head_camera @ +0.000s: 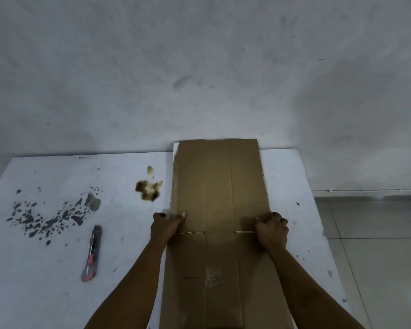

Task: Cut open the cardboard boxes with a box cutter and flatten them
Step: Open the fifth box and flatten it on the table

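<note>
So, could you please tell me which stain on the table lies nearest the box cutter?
The black speckled stain, just left of the box cutter; the brown stain lies farther back, beside the cardboard.

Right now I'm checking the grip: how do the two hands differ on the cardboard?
The left hand holds the left edge of the cardboard with its thumb flat on top; the right hand holds the right edge with knuckles curled up. The left hand is nearer the cutter; the right hand is nearer the table edge. Both grip at the same crease.
</note>
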Demonstrator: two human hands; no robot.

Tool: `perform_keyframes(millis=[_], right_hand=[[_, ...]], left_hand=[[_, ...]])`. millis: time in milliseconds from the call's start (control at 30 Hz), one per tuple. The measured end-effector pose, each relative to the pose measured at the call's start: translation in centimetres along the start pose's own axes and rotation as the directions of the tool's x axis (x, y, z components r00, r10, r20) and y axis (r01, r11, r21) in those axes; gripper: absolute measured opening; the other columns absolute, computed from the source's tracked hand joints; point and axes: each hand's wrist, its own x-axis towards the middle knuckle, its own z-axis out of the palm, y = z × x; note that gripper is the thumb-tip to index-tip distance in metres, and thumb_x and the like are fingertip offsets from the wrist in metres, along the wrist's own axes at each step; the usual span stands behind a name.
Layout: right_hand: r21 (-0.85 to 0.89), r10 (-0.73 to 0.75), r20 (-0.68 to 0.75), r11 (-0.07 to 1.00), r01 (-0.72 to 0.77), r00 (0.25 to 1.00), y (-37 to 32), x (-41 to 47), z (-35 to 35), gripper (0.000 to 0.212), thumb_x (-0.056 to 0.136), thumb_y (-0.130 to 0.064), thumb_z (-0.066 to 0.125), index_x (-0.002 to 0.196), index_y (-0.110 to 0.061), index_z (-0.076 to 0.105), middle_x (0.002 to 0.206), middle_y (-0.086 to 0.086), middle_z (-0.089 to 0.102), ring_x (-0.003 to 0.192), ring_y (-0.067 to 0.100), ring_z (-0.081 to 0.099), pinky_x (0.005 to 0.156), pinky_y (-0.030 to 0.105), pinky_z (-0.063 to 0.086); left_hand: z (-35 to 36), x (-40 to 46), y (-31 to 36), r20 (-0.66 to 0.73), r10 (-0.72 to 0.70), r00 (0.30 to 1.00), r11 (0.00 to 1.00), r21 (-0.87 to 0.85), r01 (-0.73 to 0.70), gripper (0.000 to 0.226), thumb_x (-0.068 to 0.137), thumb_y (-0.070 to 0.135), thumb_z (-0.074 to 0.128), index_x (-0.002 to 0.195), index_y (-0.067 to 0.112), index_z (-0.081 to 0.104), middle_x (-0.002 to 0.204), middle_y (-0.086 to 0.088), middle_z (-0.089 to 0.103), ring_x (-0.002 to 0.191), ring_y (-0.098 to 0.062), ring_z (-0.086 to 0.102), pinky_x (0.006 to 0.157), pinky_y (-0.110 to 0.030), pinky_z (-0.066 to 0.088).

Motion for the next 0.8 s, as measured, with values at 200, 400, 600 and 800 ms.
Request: perform_keyframes(millis=[200, 400, 600, 800], right_hand=[[0.058, 0.15, 0.052, 0.987, -0.153, 0.987, -1.2, 1.4, -0.8, 0.127, 0.052, -0.095, 0.059, 0.138, -0.006, 0.034, 0.137, 0.019, 0.046, 0.124, 0.039, 0.05, 0.1, 0.051, 0.045], [-0.017, 0.174, 0.232, 0.984, -0.175, 0.957, -1.4, 3.4, -1.8, 0.145, 0.03, -0.106, 0.048, 0.138, -0.011, 0.046, 0.139, 0.014, 0.051, 0.125, 0.035, 0.049, 0.103, 0.05, 0.044], [-0.265, -0.006, -0.099, 0.964, -0.021, 0.995, -1.0, 0.3, -0.2, 0.113, 0.069, -0.098, 0.017, 0.127, -0.006, 0.048, 0.123, 0.013, 0.047, 0.113, 0.03, 0.05, 0.093, 0.045, 0.049], [-0.265, -0.044, -0.161, 0.964, 0.0, 0.986, -0.7, 0.4, 0.5, 0.107, 0.07, -0.098, 0.019, 0.114, -0.007, 0.054, 0.108, 0.013, 0.055, 0.097, 0.028, 0.056, 0.082, 0.039, 0.052]], left_hand=[[0.8, 0.8, 0.2, 0.125, -0.077, 0.989, 0.992, -0.094, 0.089, 0.128, 0.047, 0.088, 0.071, 0.143, 0.008, 0.043, 0.139, -0.015, 0.054, 0.121, -0.034, 0.055, 0.105, -0.051, 0.046], [2.0, -0.9, 0.9, -0.004, 0.005, 1.0, 0.995, 0.104, -0.005, 0.109, 0.064, 0.081, 0.068, 0.138, 0.006, 0.041, 0.133, -0.014, 0.055, 0.116, -0.032, 0.057, 0.095, -0.043, 0.05], [2.9, -1.6, 1.3, -0.068, 0.056, 0.996, 0.991, 0.124, -0.047, 0.095, 0.072, 0.069, 0.072, 0.131, 0.003, 0.034, 0.133, -0.019, 0.054, 0.115, -0.037, 0.058, 0.09, -0.044, 0.051], [2.8, -1.6, 1.0, -0.072, 0.094, 0.993, 0.987, 0.138, -0.084, 0.09, 0.074, 0.068, 0.07, 0.129, 0.006, 0.034, 0.131, -0.017, 0.055, 0.113, -0.036, 0.059, 0.089, -0.044, 0.051]])
